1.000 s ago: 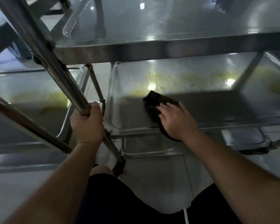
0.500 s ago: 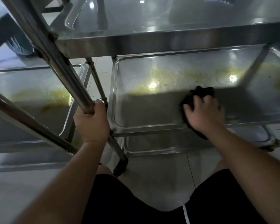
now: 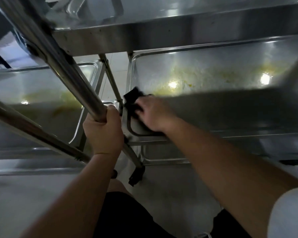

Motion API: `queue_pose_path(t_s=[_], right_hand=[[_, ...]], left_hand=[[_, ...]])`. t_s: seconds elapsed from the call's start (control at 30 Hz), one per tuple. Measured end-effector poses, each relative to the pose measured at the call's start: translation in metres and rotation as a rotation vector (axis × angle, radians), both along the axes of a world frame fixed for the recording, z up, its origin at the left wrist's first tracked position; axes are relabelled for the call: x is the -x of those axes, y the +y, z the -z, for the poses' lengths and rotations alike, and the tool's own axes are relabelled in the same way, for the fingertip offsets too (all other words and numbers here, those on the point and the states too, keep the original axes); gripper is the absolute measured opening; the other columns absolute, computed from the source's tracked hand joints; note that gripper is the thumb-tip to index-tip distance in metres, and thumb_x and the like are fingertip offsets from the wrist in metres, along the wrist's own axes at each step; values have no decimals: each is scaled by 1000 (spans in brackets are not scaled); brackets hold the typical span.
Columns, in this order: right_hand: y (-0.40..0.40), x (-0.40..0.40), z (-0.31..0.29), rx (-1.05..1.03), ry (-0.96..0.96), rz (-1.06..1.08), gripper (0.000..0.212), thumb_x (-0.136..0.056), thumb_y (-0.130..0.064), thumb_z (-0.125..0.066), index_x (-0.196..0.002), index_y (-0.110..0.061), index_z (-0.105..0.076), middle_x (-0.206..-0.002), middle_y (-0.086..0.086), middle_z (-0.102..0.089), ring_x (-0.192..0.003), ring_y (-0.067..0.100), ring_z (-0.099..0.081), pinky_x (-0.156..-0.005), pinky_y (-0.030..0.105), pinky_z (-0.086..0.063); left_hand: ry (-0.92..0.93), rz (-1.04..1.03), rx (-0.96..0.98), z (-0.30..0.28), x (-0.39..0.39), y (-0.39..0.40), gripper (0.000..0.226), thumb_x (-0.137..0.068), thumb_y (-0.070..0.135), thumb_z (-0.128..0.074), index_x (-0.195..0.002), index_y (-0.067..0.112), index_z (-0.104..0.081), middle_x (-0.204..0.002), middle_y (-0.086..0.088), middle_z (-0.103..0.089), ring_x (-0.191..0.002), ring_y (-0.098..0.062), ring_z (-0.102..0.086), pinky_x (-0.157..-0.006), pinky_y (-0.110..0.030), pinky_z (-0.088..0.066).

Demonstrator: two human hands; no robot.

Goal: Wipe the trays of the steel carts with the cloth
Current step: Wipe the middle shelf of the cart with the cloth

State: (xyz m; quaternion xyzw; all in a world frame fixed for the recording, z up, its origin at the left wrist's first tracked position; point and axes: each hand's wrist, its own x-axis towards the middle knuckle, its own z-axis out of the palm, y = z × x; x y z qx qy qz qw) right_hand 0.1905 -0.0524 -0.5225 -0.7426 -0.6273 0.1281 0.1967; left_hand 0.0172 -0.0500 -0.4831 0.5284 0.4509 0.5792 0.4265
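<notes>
Nearest, the left hand point(image 3: 103, 129) is clenched round a slanting steel pole point(image 3: 72, 73) of the cart frame, bracing it. Just to its right, the right hand point(image 3: 155, 115) is pressed on a dark cloth point(image 3: 132, 100), which is grasped at the near left corner of the middle tray point(image 3: 213, 117); whether its fingers are curled or flat cannot be told through the blur. The tray's long axis runs left to right, so the unwiped length lies to the right of the cloth. Farther back, yellowish residue point(image 3: 205, 78) is spread across the tray's far half, beyond the cloth. A second stained tray point(image 3: 41, 107) is seen at the left, nearer the left hand.
</notes>
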Motion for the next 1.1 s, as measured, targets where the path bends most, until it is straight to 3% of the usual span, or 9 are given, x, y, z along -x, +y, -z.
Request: queue_pose_path(t_s=[0.07,0.13,0.27,0.4,0.57,0.77,0.83,1.0,1.1], right_hand=[[-18,-55,1,-45,-72,220,30,-99,-47,-53,-120,-27,-61,-117,12,-68,-103,37,-64,-83,42,-52],[-50,-122,1,-47,-174,453,32,-100,-46,-49,-123,-26,-59,-115,16,-69,-99,41,-66,-77,43,-50],[-122,-219,3,126,-323,834,49,-105,-45,-37,-140,-16,-53,-137,23,-54,-121,47,-51,-99,56,-47],[-106,-206,3,126,-322,915,57,-104,-44,-35,-133,0,-58,-148,21,-47,-125,47,-50,-104,55,-45],[-13,-99,-5,89,-261,629,51,-104,-40,-36,-129,-4,-62,-136,18,-57,-117,42,-56,-97,47,-46],[83,22,-2,79,-181,164,54,-108,-42,-30,-152,-15,-44,-163,11,-39,-148,34,-35,-120,49,-28],[82,27,-1,59,-174,88,54,-108,-43,-32,-156,-19,-41,-168,7,-32,-152,31,-30,-123,47,-24],[17,29,-3,108,-99,-212,58,-105,-54,-37,-161,-37,-33,-172,-11,-21,-157,23,-22,-124,47,-18],[-41,20,-1,136,-117,-339,60,-101,-61,-27,-157,-42,-35,-170,-17,-24,-155,18,-24,-124,46,-18]], left_hand=[[14,1,-14,2,1,-1,34,-87,33,-65,-65,12,-50,-54,-10,-48,-47,-21,-48,-48,-30,-39],[2,-1,-23,3,1,-2,34,-88,33,-66,-67,11,-51,-55,-12,-48,-47,-21,-49,-47,-29,-41],[8,-30,-23,7,0,0,35,-88,34,-66,-66,14,-49,-56,-14,-48,-48,-24,-48,-49,-32,-41],[3,-45,-31,10,0,3,37,-89,33,-65,-64,13,-47,-54,-14,-47,-48,-25,-47,-49,-33,-40],[-12,-48,-41,8,-1,1,37,-89,32,-65,-63,15,-45,-53,-11,-47,-47,-24,-46,-48,-31,-39],[10,-46,-72,8,0,3,38,-87,32,-64,-59,14,-46,-52,-18,-44,-46,-23,-44,-48,-32,-37],[10,-48,-79,7,-1,4,38,-86,30,-64,-55,21,-43,-50,-11,-43,-45,-22,-42,-48,-32,-35],[15,-19,-75,4,1,3,37,-86,28,-64,-55,20,-46,-50,-11,-45,-46,-22,-45,-47,-34,-39],[14,-5,-67,0,0,-1,37,-85,28,-63,-53,21,-46,-50,-11,-44,-46,-21,-44,-47,-32,-38]])
